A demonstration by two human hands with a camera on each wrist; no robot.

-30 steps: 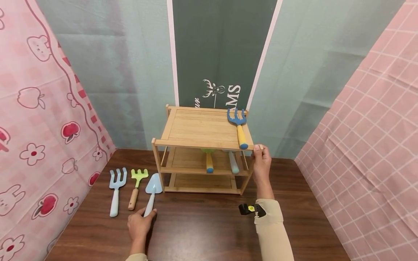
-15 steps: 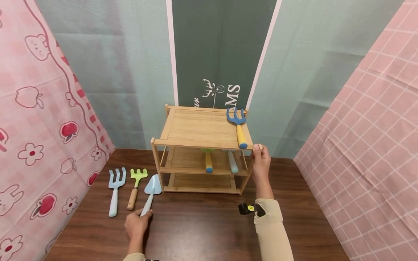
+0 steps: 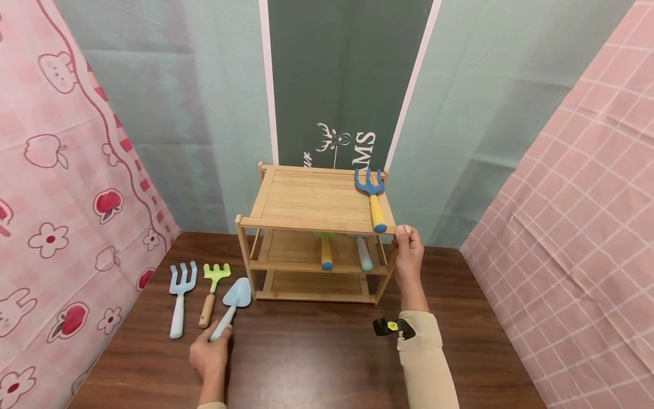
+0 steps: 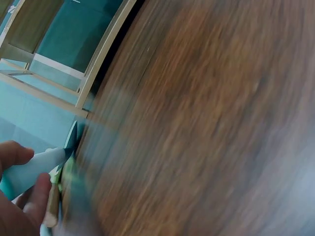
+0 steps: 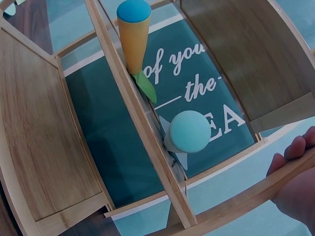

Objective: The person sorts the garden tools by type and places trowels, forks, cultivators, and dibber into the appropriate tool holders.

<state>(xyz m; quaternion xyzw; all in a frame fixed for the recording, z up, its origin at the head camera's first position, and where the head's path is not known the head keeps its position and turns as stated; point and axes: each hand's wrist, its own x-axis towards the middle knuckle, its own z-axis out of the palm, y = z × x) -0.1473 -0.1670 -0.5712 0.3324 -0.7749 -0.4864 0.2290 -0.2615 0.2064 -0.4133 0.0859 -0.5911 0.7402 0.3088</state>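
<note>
In the head view my left hand (image 3: 209, 355) pinches the pale handle of a light blue garden trowel (image 3: 238, 292), low over the table at the shelf's left front leg. The left wrist view shows thumb and fingers around that trowel handle (image 4: 37, 169). At the front right corner of a three-tier wooden shelf (image 3: 311, 196), my right hand (image 3: 410, 258) grips the post and rail end. A blue hand fork with a yellow handle (image 3: 377, 213) lies on the top tier's right side. On the middle tier are a yellow-handled green tool (image 3: 327, 255) and a pale-handled tool (image 3: 365, 255), their heads partly hidden.
Left of the trowel, a green hand rake with a wooden handle (image 3: 208, 309) and a light blue hand fork (image 3: 177, 312) lie side by side on the dark wooden table (image 3: 306, 352). Curtains (image 3: 168, 125) hang behind and on both sides.
My left hand has drawn the trowel slightly toward me and to the left, and its handle slants more. The right hand keeps its grip on the shelf corner.
</note>
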